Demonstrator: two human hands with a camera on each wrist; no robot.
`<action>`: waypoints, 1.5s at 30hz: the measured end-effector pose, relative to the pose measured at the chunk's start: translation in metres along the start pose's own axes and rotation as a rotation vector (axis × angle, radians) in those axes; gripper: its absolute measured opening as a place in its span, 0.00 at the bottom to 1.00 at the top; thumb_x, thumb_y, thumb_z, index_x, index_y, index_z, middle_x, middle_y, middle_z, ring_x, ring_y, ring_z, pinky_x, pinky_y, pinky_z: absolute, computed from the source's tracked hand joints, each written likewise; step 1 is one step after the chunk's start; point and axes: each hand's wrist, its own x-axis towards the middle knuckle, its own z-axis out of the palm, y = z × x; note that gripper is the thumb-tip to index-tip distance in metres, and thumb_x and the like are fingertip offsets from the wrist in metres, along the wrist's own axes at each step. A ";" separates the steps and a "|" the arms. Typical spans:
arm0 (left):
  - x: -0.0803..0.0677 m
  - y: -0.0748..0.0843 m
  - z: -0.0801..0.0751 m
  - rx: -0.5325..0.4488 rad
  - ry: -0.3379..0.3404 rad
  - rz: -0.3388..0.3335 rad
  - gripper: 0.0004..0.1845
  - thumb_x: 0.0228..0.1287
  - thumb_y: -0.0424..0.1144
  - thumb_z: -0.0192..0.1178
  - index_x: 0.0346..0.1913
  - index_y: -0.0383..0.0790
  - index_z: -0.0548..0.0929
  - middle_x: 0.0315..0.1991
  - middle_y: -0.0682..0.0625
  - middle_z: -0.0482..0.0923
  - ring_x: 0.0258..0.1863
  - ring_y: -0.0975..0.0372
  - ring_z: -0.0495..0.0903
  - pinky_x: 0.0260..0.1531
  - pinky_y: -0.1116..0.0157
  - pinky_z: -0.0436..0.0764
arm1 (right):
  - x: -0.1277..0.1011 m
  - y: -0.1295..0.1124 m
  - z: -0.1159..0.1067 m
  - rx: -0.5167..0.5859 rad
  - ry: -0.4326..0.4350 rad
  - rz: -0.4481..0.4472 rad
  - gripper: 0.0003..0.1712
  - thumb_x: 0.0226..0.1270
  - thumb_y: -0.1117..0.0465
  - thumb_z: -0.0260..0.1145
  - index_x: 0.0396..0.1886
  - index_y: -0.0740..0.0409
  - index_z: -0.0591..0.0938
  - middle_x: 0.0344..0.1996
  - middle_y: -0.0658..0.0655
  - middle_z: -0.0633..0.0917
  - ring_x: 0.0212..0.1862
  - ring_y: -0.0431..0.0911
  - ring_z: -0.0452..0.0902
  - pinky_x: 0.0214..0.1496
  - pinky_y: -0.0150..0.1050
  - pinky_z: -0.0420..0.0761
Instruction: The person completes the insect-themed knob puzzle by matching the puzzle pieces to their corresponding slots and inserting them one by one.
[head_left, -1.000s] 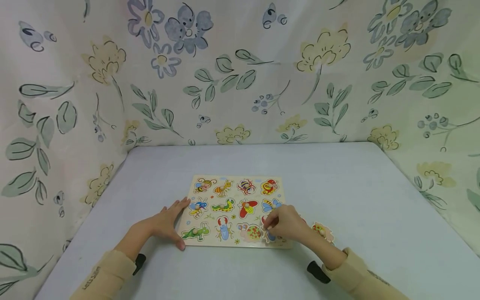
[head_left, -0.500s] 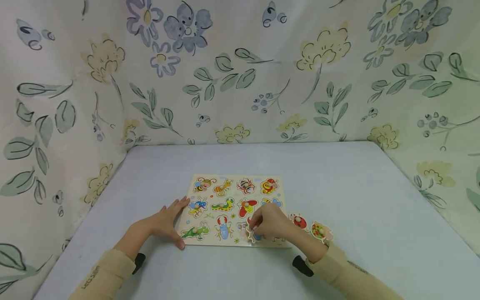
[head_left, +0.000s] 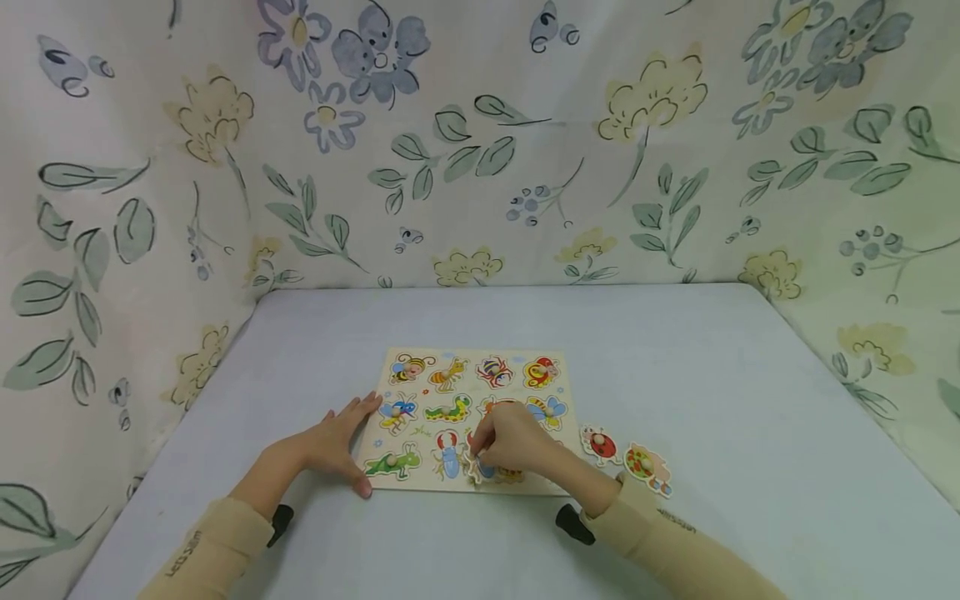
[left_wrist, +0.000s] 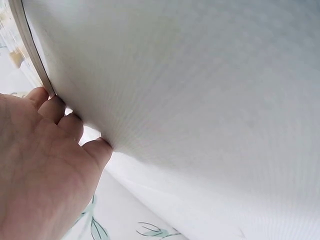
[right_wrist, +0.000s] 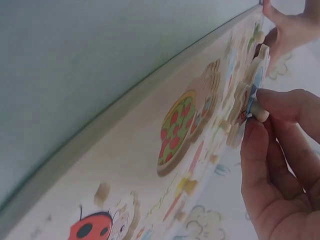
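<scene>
My left hand (head_left: 326, 446) rests on the left edge of a wooden insect puzzle board (head_left: 420, 487), fingers spread along the edge and thumb at the front left corner. In the left wrist view, its fingertips touch the board's side. My right hand (head_left: 513, 437) pinches the wooden knob of a blue beetle puzzle piece (right_wrist: 257, 79) between thumb and fingers. That piece is tilted, just above the front row beside the stag beetle picture (head_left: 447, 457). Whether it touches the board cannot be told. The right hand hides part of the front and middle rows.
A ladybug piece (head_left: 600, 446) and a snail piece (head_left: 648, 468) lie on the white table (head_left: 675, 358) right of the board. Several knobbed insect pieces sit in the board, such as the green caterpillar (head_left: 447, 409). Flowered cloth (head_left: 465, 200) hangs behind.
My right hand has moved left across the front row with the beetle piece, uncovering the ladybug and snail pieces at the right. My left hand has stayed at the board's edge.
</scene>
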 end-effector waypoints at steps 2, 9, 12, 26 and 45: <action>0.001 0.000 0.000 -0.001 -0.002 -0.001 0.72 0.28 0.52 0.83 0.75 0.32 0.49 0.76 0.32 0.43 0.73 0.37 0.41 0.69 0.36 0.42 | 0.002 -0.002 0.002 0.007 -0.004 0.013 0.09 0.45 0.76 0.71 0.18 0.58 0.87 0.17 0.46 0.82 0.23 0.36 0.72 0.23 0.28 0.76; 0.004 -0.001 0.000 0.000 -0.004 -0.001 0.72 0.28 0.52 0.83 0.76 0.32 0.49 0.76 0.33 0.42 0.74 0.38 0.40 0.69 0.37 0.41 | 0.010 -0.010 0.007 0.005 -0.011 0.047 0.10 0.47 0.76 0.71 0.18 0.57 0.86 0.18 0.46 0.81 0.24 0.38 0.71 0.24 0.28 0.74; 0.003 -0.001 0.000 -0.003 -0.003 0.002 0.72 0.28 0.52 0.83 0.75 0.32 0.49 0.76 0.33 0.43 0.74 0.38 0.40 0.69 0.36 0.42 | 0.013 -0.012 0.010 0.013 -0.012 0.040 0.10 0.48 0.76 0.70 0.18 0.57 0.86 0.19 0.47 0.82 0.24 0.37 0.71 0.24 0.27 0.73; 0.001 -0.001 0.000 -0.006 -0.005 -0.002 0.72 0.28 0.52 0.83 0.75 0.31 0.49 0.76 0.32 0.43 0.74 0.37 0.40 0.69 0.36 0.41 | 0.023 -0.020 0.025 0.019 -0.015 0.051 0.11 0.49 0.76 0.70 0.19 0.57 0.85 0.20 0.45 0.81 0.29 0.38 0.69 0.28 0.28 0.69; 0.000 0.001 0.000 -0.009 -0.002 -0.008 0.72 0.27 0.51 0.83 0.76 0.32 0.49 0.76 0.33 0.43 0.74 0.38 0.41 0.69 0.37 0.41 | 0.031 -0.025 0.033 -0.027 -0.015 0.102 0.11 0.51 0.75 0.71 0.18 0.56 0.83 0.20 0.45 0.77 0.26 0.39 0.70 0.27 0.28 0.72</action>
